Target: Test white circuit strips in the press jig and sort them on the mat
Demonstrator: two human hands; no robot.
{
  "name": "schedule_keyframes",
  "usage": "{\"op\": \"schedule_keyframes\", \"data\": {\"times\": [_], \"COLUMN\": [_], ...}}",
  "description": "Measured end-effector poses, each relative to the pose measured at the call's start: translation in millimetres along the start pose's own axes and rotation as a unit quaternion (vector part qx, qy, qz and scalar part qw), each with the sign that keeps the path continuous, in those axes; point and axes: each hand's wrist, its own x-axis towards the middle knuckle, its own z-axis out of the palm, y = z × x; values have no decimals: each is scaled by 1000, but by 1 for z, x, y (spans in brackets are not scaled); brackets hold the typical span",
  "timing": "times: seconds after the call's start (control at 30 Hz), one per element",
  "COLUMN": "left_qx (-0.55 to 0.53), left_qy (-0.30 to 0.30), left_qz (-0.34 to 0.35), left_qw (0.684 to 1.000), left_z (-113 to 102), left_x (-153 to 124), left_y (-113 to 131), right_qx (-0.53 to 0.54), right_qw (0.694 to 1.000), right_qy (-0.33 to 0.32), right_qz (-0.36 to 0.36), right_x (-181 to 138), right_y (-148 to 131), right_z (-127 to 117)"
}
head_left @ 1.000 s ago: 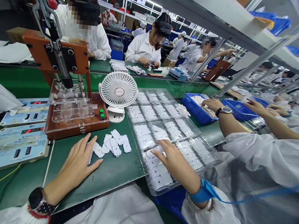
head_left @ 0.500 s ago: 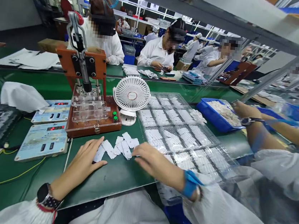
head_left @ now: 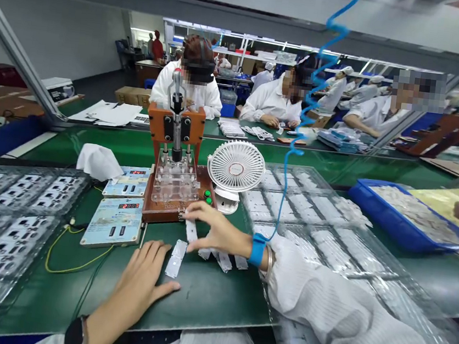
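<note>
My left hand lies flat on the green bench, thumb spread out, holding nothing. Just beyond its thumb and fingertips sits a single thin white plate with small holes. Above the loose plates is my right hand, its thumb and fingers apart, a blue wrist strap round the wrist. Another white plate shows between that thumb and the fingers; contact with it is unclear. Several more plates lie overlapped below the right hand, partly hidden by it.
Ahead stands a press fixture with a lever, beside a white fan. Two control boxes are on its left. Clear trays of plates fill the right; a blue bin stands beyond. A coiled blue cord hangs from the strap.
The view has swung left. My right hand has moved left over the plates, toward the fixture. One plate now lies apart near my left hand. The co-worker's arms at right are mostly out of view.
</note>
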Motion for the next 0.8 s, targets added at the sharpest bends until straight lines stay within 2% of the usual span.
{"op": "schedule_keyframes", "data": {"times": [0.1,0.17,0.23,0.33,0.43,0.5,0.6,0.67,0.8], "left_qx": [-46,-74,-95,-117,-94,-55,-18,-6,-32], "left_qy": [-61,-95,-96,-39,83,147,173,148,-3], "left_qz": [45,64,65,62,46,32,11,-8,-47], "left_qw": [996,991,989,990,991,987,985,989,998], "left_z": [-4,-3,-2,-4,-20,-36,-58,-65,-64], "left_x": [5,10,13,16,29,49,90,115,138], "left_y": [0,-1,-4,-13,-29,-42,-59,-67,-78], "right_qx": [-34,-80,-108,-98,-75,-72,-72,-73,-89], "right_qw": [998,996,994,995,997,997,997,997,995], "right_qy": [55,49,30,2,-14,-16,-5,3,0], "right_qz": [-3,0,-3,-21,-25,-16,1,17,43], "right_x": [28,50,68,83,82,77,73,72,72], "right_y": [14,28,41,53,56,55,51,48,43], "right_z": [-18,-26,-30,-31,-31,-29,-25,-22,-20]}}
